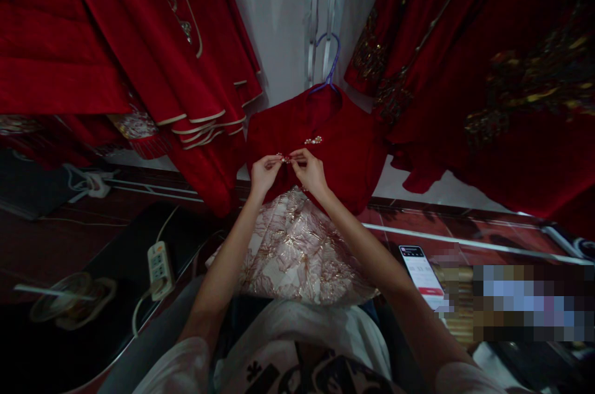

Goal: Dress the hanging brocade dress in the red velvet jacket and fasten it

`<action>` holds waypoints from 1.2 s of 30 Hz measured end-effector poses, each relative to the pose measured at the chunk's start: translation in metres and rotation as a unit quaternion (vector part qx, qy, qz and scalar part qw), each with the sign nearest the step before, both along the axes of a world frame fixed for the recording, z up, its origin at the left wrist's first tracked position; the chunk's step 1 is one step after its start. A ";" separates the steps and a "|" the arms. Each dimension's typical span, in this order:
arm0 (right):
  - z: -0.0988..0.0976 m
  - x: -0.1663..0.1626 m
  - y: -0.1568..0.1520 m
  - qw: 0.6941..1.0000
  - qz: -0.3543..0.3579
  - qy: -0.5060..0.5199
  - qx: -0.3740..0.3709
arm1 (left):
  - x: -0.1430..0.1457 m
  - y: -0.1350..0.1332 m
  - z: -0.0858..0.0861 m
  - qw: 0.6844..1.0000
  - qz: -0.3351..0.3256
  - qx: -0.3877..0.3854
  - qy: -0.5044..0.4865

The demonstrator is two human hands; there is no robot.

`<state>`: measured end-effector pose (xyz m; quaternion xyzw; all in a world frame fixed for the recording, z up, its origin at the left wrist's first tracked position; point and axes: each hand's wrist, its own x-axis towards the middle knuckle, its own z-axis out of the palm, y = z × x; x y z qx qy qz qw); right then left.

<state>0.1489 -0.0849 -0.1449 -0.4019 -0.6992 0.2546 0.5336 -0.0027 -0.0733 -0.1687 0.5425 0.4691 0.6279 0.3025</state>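
A short red jacket (356,161) hangs on a purple hanger (335,59) in front of me. Above its hem, my left hand (264,173) and my right hand (310,173) meet at a small beaded fastener (285,159) on the front opening. Both hands are closed in a pinch, the left on one side of the fastener, the right on the other. Whether its two halves are joined is too small to tell. Just above sits another beaded fastener (313,140). Below the jacket, a pale pink and gold patterned skirt (297,239) spreads towards my lap.
Red garments (186,41) with pale trim hang at the left; embroidered red ones (465,72) hang at the right. A power strip (160,270) and a plastic cup (65,298) rest on a black surface. A phone (421,276) lies at the right.
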 end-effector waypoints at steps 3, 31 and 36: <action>-0.001 0.022 -0.007 0.997 0.031 -0.018 -0.064 | 0.005 -0.019 -0.012 0.999 0.041 0.013 -0.001; -0.071 0.055 -0.040 0.983 -0.019 -0.162 -0.084 | 0.024 -0.074 -0.018 0.954 0.277 0.060 0.095; -0.054 0.076 -0.036 0.988 -0.023 -0.099 -0.112 | 0.048 -0.083 -0.014 0.963 0.213 0.070 0.149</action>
